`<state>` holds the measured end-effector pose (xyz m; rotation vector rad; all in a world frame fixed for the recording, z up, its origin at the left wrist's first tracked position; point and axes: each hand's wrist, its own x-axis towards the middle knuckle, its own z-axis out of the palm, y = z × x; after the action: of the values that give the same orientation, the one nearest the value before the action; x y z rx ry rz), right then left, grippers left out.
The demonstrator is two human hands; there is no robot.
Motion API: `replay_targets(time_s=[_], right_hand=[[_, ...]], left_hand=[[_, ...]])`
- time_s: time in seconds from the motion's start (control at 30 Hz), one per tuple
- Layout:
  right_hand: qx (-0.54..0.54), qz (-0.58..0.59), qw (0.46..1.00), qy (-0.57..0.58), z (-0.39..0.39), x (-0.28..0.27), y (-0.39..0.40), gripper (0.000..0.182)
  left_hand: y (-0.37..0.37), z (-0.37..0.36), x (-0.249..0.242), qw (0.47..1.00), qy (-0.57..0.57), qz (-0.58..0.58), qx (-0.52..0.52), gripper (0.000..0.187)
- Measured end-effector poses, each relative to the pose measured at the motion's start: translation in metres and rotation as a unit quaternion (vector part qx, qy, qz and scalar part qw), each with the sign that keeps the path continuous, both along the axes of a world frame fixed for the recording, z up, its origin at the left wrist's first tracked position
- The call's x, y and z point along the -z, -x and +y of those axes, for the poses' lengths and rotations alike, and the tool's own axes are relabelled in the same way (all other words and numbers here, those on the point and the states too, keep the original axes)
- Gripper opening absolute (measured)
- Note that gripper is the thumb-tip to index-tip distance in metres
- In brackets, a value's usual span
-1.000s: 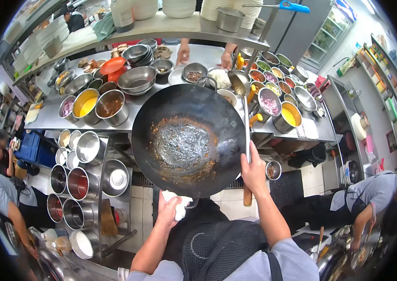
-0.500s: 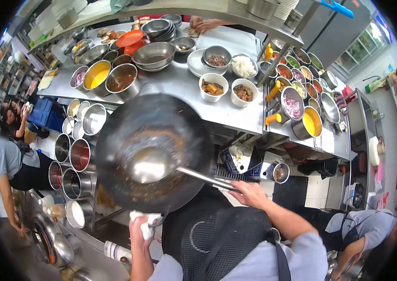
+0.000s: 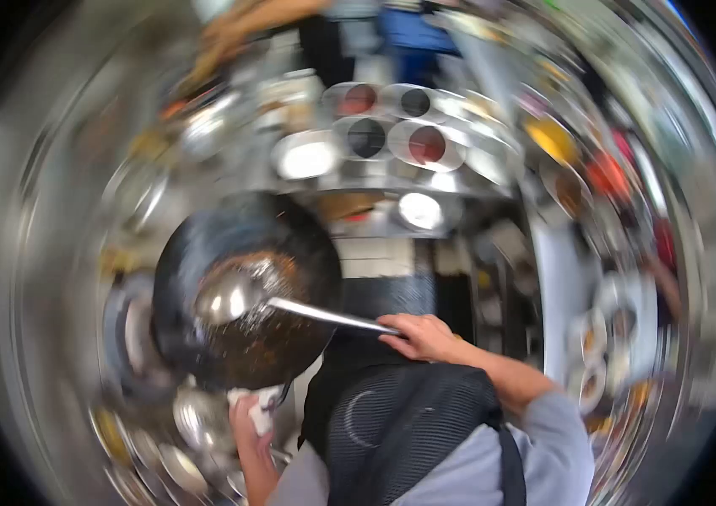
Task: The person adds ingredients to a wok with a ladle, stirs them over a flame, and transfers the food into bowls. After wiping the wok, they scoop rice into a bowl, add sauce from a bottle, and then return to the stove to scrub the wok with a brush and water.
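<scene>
A large black wok (image 3: 197, 244) is in front of me, its inside streaked with brown sauce residue. My left hand (image 3: 248, 422) is closed around the wok's handle at the near edge, with a folded white cloth (image 3: 260, 403) between palm and metal. In the wok lies the bowl of a steel ladle (image 3: 228, 297), turned rounded side up. Its long handle runs out over the right rim, where my right hand (image 3: 424, 337) is closed on the end.
A stove ring (image 3: 132, 333) is just left of the wok, with blurred metalware below it. Several pots (image 3: 427, 148) with red and dark contents line the far side. Along the right runs a steel counter (image 3: 556, 278) with white bowls (image 3: 591, 337). Another person's arm (image 3: 256, 21) reaches in at upper left.
My view has swung left, away from the counter of bowls, toward the stove side. The wok and ladle have come along in my hands, with both grips kept. The surroundings are blurred.
</scene>
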<state>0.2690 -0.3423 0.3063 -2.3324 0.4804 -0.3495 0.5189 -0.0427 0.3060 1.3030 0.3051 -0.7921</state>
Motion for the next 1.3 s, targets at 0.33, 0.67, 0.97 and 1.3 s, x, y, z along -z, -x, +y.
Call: replay_targets(time_s=[0.33, 0.67, 0.97, 1.3], right_hand=[[-0.218, 0.031, 0.951, -0.219, -0.013, -0.098, -0.282, 0.063], [-0.269, 0.087, 0.943, -0.176, 0.016, -0.015, -0.504, 0.061], [-0.391, -0.01, 0.882, 0.262, 0.057, 0.044, -0.773, 0.043], [-0.425, -0.058, 0.842, 0.328, 0.044, 0.049, -0.804, 0.042]], left_hand=[[-0.063, 0.049, 0.054, 0.939, 0.071, -0.085, -0.325, 0.005], [-0.164, 0.016, 0.116, 0.857, 0.163, -0.085, -0.481, 0.018], [-0.17, -0.004, 0.13, 0.837, -0.11, -0.062, -0.532, 0.079], [0.007, 0.022, 0.113, 0.769, -0.186, -0.025, -0.61, 0.058]])
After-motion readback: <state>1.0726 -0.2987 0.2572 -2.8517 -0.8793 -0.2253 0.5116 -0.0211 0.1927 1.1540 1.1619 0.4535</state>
